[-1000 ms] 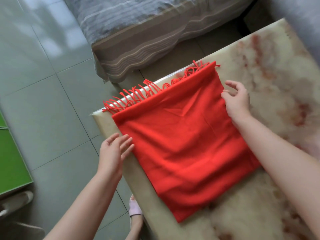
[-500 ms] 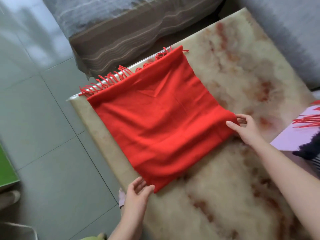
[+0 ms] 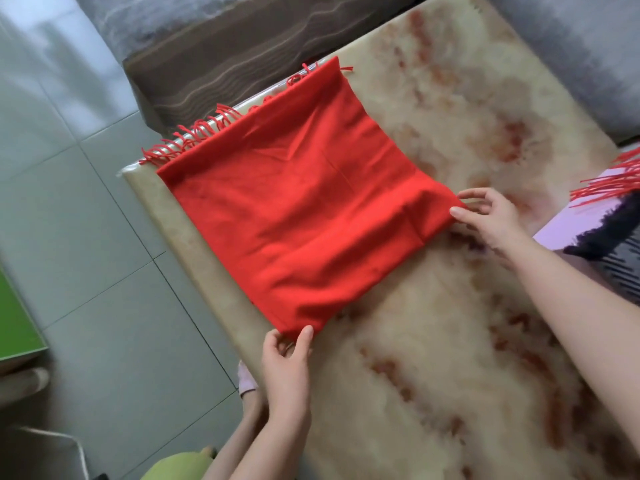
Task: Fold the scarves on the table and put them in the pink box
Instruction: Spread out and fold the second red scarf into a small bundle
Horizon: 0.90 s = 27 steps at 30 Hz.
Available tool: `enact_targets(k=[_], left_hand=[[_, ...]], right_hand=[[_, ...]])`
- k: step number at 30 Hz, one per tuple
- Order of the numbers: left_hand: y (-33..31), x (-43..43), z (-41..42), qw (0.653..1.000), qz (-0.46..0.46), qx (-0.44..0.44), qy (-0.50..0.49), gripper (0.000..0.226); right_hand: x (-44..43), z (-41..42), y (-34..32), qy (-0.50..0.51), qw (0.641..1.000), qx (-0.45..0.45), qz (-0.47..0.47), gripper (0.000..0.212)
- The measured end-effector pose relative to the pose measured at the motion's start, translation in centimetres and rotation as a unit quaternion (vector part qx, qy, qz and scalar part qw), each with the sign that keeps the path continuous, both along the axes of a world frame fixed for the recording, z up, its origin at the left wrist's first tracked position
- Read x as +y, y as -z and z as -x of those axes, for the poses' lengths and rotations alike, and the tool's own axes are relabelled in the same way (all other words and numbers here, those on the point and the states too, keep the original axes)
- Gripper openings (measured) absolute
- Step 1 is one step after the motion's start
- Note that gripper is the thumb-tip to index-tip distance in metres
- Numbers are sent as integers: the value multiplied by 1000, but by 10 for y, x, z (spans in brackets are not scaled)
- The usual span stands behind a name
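The scarf (image 3: 304, 216) lies flat on the table (image 3: 450, 341), at the table's far left corner, folded to a rough square, with its fringe (image 3: 201, 133) over the table's far edge. Your left hand (image 3: 287, 358) is at the table's left edge and pinches the near corner of the scarf, thumb on top, fingers below. Your right hand (image 3: 491, 216) is nearer the table's right side, at the other near corner; its thumb touches the cloth and its fingers are loosely spread, so I cannot tell if it really grips. I judge that the step is one more fold. First take a sure pinch with the right hand through all the layers, because they can slide apart. Lift both corners together to the same height, carry them across, and lay them edge on edge beside the fringe. Then smooth from the middle outward. The box (image 3: 561, 226) stands at the table's right edge, with red fringes (image 3: 609, 185) and a dark cloth (image 3: 609, 251) on it, so make the scarf narrow enough to fit.
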<state>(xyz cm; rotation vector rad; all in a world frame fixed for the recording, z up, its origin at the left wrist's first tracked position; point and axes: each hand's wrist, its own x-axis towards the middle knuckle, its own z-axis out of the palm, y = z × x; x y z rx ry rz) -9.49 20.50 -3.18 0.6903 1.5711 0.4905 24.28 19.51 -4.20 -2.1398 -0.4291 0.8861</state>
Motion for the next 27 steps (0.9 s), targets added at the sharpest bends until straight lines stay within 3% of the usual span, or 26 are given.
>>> enact_targets(k=[6, 9, 12, 14, 20, 27], left_hand=[[6, -3, 3, 999, -47, 27, 2, 10], [11, -5, 11, 998, -51, 20, -9, 26], [8, -10, 17, 997, -64, 27, -19, 15], [2, -13, 17, 998, -60, 17, -14, 6], [10, -19, 31, 999, -37, 8, -37, 22], [12, -31, 38, 1000, 9, 11, -25, 42]], right_hand=[[-6, -3, 1, -43, 999, 3, 2, 28], [-8, -8, 1, -48, 999, -2, 7, 31], [-11, -11, 2, -35, 999, -9, 20, 35], [-13, -11, 2, -26, 999, 2, 19, 27], [-23, -14, 1, -22, 1000, 18, 11, 5], [-53, -14, 3, -32, 997, -11, 66, 27]])
